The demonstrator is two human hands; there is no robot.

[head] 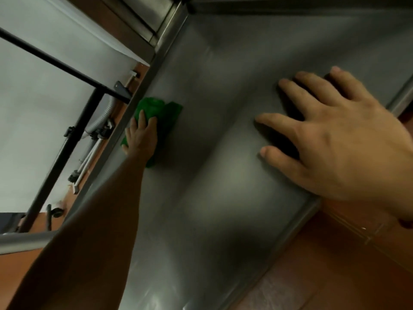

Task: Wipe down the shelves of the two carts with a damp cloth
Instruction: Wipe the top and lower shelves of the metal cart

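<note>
The cloth (166, 115) is green, soft and crumpled into a thick fold. It lies on the shelf (223, 180), close against the raised rim (116, 133) on the left side. The shelf is a flat sheet of brushed steel, grey and dull, with pale blurred reflections and a low folded edge all around. At the top of the view another steel edge (290, 4) crosses over the shelf.

The left hand (142, 139) lies on top of the cloth and covers its near part. The fingers are stretched forward over the green fabric and press it down on the steel; they do not close around it. The left arm is bare and reaches far, from the lower left corner straight to the cloth.

The right hand (335, 144) is close to the camera. It rests flat on the shelf near the right edge, palm down, with the fingers spread wide and the thumb apart, holding nothing. Dark shadows lie under its fingers.

Past the left rim stands a black metal frame (55, 63) with a white surface behind it. Near its leg are a grey ribbed hose (101, 117), some thin pale rods and a small black wheel (55, 212); these are blurred. The floor (324, 265) is of reddish-brown tiles and shows on the right side below the shelf and also on the left.
</note>
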